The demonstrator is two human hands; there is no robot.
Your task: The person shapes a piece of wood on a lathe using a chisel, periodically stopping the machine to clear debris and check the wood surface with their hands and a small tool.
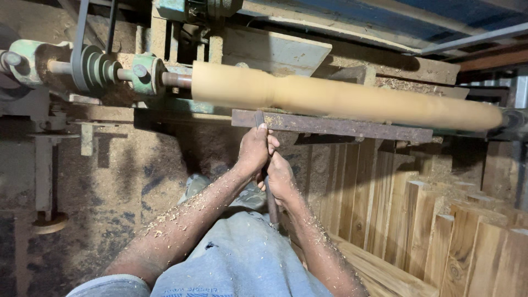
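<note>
Grey trousers [242,258] fill the bottom edge of the view, dusted with wood shavings, and both forearms rise from there toward the lathe.

Left hand [254,149]: fingers curled shut around the upper shaft of the chisel [262,129], thumb pressed against the blade close to the rest bar. Right hand [279,177]: fingers wrapped tight on the lower part of the same tool, just below and touching the left hand. The chisel handle [272,206] runs down between the forearms. Its tip lies on the near edge of the tool rest [352,127], toward that bar's left end.

Wood spindle [341,99]: a long, pale yellow-tan piece mounted level just above and behind the tool rest. Its left section is thicker; a shallow waist follows, directly above the chisel tip, and the remainder tapers gently to the right end. The surface is smooth and blurred. Whether the chisel tip touches the wood cannot be told.

Tool rest: a flat, rusty steel bar, running parallel to the spindle and carrying sawdust on its top face.

Left of the spindle, a green bearing block [146,74] holds the drive shaft, followed by a stepped pulley [96,69] with a dark belt [81,33] rising from it.

Cut boards [440,220] stand on end at the lower right. Sawdust [137,181] covers the floor below the lathe.
</note>
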